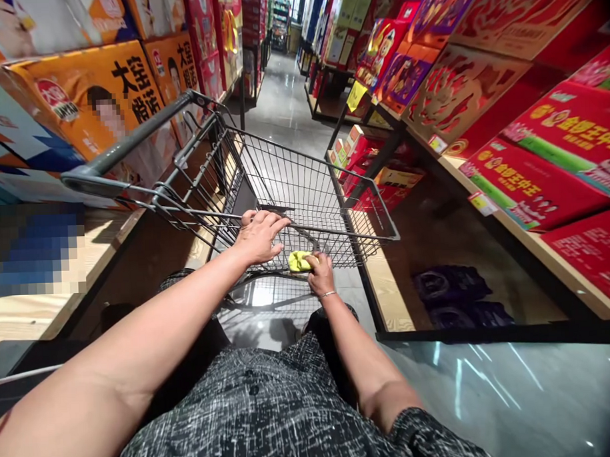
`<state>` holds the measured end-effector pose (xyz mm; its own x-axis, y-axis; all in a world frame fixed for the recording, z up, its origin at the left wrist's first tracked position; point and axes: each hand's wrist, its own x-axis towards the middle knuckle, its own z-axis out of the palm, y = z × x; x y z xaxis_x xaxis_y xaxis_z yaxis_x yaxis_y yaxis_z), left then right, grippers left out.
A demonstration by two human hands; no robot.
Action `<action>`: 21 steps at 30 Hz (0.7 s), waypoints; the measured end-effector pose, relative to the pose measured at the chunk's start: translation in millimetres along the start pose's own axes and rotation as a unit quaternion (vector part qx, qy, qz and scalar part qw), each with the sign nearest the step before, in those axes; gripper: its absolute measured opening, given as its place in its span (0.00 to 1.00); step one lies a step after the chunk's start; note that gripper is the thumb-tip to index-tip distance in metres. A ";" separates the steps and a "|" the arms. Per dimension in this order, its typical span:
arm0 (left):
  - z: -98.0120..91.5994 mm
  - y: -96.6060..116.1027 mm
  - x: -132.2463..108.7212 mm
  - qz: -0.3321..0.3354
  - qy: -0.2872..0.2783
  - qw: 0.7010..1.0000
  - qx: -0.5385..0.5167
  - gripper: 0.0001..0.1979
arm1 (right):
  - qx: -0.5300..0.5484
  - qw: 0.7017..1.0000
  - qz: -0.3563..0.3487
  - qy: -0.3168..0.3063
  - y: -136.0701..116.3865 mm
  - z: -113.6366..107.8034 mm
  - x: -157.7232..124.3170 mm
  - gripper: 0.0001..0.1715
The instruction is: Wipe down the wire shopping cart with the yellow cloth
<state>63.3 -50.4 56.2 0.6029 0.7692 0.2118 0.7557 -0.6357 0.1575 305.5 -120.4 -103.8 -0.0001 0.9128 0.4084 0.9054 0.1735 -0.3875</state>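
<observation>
A grey wire shopping cart stands crosswise in front of me, its handle at the left. My left hand rests over the cart's near top rim, fingers stretched out and thumb apart. Lower and to the right, my right hand is closed on a bunched yellow-green cloth. The cloth is against the wire mesh of the cart's near side, just below the rim. A thin bracelet circles the right wrist. Some of the right fingers are hidden behind the cloth and the hand.
Shelves of orange boxes line the left side. Red gift boxes fill the right-hand shelf, with dark purple packs beneath. A grey shiny floor runs down the aisle ahead. The right shelf's wooden base is close to the cart.
</observation>
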 end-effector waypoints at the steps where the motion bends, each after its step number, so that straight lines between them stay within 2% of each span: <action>1: 1.6 0.2 0.0 0.001 0.009 1.000 0.000 0.28 | 0.010 0.999 -0.026 0.032 -7.4 -14.7 10.0 0.34; 4: 7.1 0.4 -0.5 0.004 0.040 0.999 -0.003 0.25 | -0.002 0.990 -0.079 0.118 -25.4 -58.3 40.6 0.32; 7: 10.5 -0.2 -1.3 0.010 0.057 0.998 -0.013 0.23 | -0.064 0.988 -0.094 0.106 -20.7 -86.4 59.8 0.33; 9: 10.9 -0.7 -1.4 0.015 0.060 0.998 -0.023 0.23 | -0.101 0.987 -0.086 0.085 1.0 -98.2 62.3 0.32; 11: 10.4 -1.2 -1.0 0.016 0.064 0.997 -0.034 0.22 | -0.129 0.987 -0.052 0.077 34.7 -110.6 57.7 0.33; 14: 9.6 -2.2 1.0 0.008 0.069 0.996 -0.047 0.21 | -0.158 0.982 0.051 0.091 88.3 -133.8 45.7 0.36; 16: 9.6 -3.4 2.9 0.005 0.072 0.996 -0.052 0.21 | -0.163 0.975 0.109 0.102 112.0 -146.9 39.8 0.36; 18: 9.9 -5.1 4.8 0.008 0.078 0.995 -0.054 0.20 | -0.156 0.974 0.126 0.107 120.3 -152.8 38.6 0.35; 21: 10.4 -7.6 7.2 0.016 0.083 0.995 -0.060 0.21 | -0.133 0.979 0.113 0.109 109.2 -149.5 46.7 0.33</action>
<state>64.5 -39.3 46.5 0.5677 0.7333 0.3741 0.6949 -0.6705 0.2598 467.9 -114.1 -3.5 0.2780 0.8110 0.5147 0.9501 -0.1532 -0.2718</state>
